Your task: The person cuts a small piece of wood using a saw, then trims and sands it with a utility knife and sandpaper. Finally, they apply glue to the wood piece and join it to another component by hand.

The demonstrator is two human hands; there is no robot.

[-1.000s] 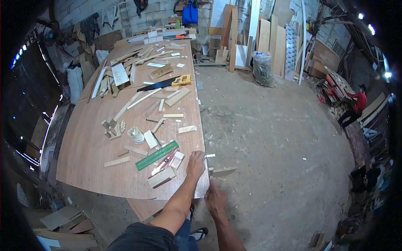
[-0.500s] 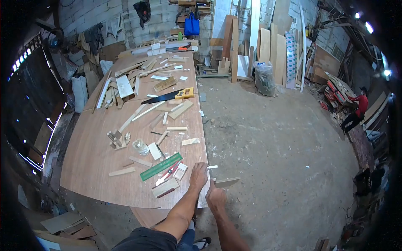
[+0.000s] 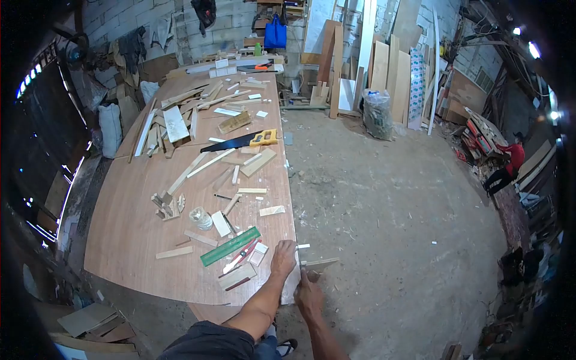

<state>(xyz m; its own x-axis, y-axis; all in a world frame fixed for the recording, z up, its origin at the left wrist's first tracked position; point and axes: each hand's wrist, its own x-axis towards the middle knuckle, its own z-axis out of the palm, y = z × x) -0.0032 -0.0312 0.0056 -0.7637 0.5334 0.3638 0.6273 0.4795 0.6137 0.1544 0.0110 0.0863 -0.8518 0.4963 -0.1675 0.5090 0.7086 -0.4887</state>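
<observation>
My left hand [image 3: 284, 258] is closed at the right edge of the wooden table [image 3: 138, 240], pressed on a small white strip [image 3: 303, 246] that juts past the edge. Just below and beyond the edge, my right hand [image 3: 308, 295] is closed around the end of a saw, whose pale blade [image 3: 322, 263] points right over the floor. Its handle is hidden by the fingers. Left of my left hand lie a small white box [image 3: 258, 254], a red-handled tool [image 3: 243, 257] and a green ruler [image 3: 230, 246].
A yellow-handled saw [image 3: 264, 137], a clear jar [image 3: 201, 218] and wood offcuts [image 3: 174, 123] lie farther up the table. A filled plastic bag [image 3: 378, 114] stands near leaning boards [image 3: 380, 66]. At the far right a person in red [image 3: 515, 157] bends over stacked wood.
The view has shifted slightly. My right hand and the pale blade have moved a little down and up along the table edge. My left hand stays on the strip.
</observation>
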